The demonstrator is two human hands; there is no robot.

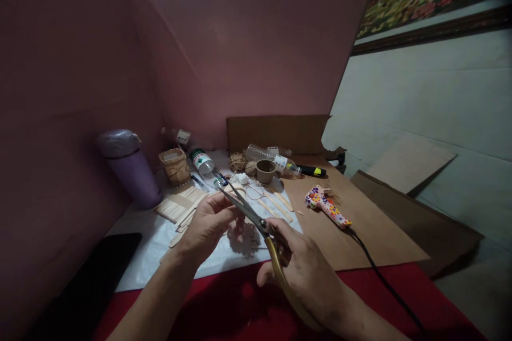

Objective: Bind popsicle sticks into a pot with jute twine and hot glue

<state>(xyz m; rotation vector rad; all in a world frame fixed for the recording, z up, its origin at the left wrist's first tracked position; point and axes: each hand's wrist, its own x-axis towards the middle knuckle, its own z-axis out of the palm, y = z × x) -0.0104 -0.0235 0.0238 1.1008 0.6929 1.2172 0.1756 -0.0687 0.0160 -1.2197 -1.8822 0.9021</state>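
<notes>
The right hand grasps the gold-handled scissors, blades slightly parted, over the white sheet, towards its front right corner. The left hand, fingers drawn together, is just beside the blades; whether it pinches anything cannot be told. Craft sticks lie near the sheet's left edge, beside a purple tumbler. A small cup stands towards the rear right corner. The brown cardboard, adjoining the right edge, bears a flower-patterned glue gun.
</notes>
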